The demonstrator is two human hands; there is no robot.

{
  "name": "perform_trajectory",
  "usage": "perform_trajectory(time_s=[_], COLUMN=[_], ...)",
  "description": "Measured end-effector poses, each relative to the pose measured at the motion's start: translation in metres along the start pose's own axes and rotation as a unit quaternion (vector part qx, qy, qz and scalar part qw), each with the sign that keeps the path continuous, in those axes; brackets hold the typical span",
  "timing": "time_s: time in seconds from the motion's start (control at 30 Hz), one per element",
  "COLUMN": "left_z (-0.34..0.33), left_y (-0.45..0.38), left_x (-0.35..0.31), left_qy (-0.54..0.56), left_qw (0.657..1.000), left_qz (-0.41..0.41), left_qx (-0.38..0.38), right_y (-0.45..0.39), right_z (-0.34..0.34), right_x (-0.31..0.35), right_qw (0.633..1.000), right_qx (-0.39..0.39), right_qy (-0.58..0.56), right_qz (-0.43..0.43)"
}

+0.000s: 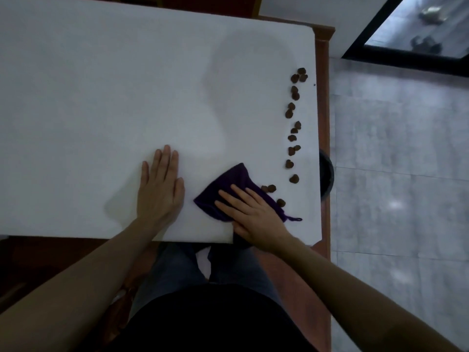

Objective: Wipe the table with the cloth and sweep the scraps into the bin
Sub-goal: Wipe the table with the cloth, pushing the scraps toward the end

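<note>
Fingers (236, 196) of the right hand (250, 214) lie straight and spread, pressing flat on the purple cloth (233, 181) at lower centre of the frame, near the tabletop's (88, 97) front edge. Left hand (160, 186) rests palm down just left of the cloth, fingers extended, holding nothing. Brown scraps (293, 123) run in a loose line down the right side of the white tabletop, the lowest ones beside the cloth. A dark bin (326, 174) shows partly past the right edge.
</note>
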State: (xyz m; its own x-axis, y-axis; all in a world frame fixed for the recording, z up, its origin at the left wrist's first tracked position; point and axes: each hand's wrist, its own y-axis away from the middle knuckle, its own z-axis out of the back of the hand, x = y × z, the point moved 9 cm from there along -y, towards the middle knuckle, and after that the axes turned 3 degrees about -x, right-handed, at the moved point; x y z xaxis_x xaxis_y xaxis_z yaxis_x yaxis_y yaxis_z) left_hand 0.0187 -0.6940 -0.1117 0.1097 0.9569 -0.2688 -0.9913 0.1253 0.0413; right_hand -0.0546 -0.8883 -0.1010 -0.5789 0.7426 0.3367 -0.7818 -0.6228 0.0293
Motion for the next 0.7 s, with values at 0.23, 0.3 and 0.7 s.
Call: perform_trajectory(time_s=[0.23, 0.3, 0.7], left_z=[-0.006, -0.011, -0.019], left_y=[-0.045, -0.055, -0.057], left_x=[-0.047, -0.054, -0.056], left_qy=[-0.018, -0.019, -0.053], left_qw=[0.999, 1.000, 0.999], left_qz=[-0.030, -0.020, 0.002], left_qx=[0.000, 0.004, 0.003], right_y=[0.011, 0.004, -0.057], right_z=[0.027, 0.034, 0.057], right_x=[-0.071, -0.088, -0.138], right_qw=[0.995, 0.992, 0.996], right_qx=[0.054, 0.069, 0.020], right_qy=[0.015, 0.017, 0.012], right_qz=[0.088, 0.105, 0.085])
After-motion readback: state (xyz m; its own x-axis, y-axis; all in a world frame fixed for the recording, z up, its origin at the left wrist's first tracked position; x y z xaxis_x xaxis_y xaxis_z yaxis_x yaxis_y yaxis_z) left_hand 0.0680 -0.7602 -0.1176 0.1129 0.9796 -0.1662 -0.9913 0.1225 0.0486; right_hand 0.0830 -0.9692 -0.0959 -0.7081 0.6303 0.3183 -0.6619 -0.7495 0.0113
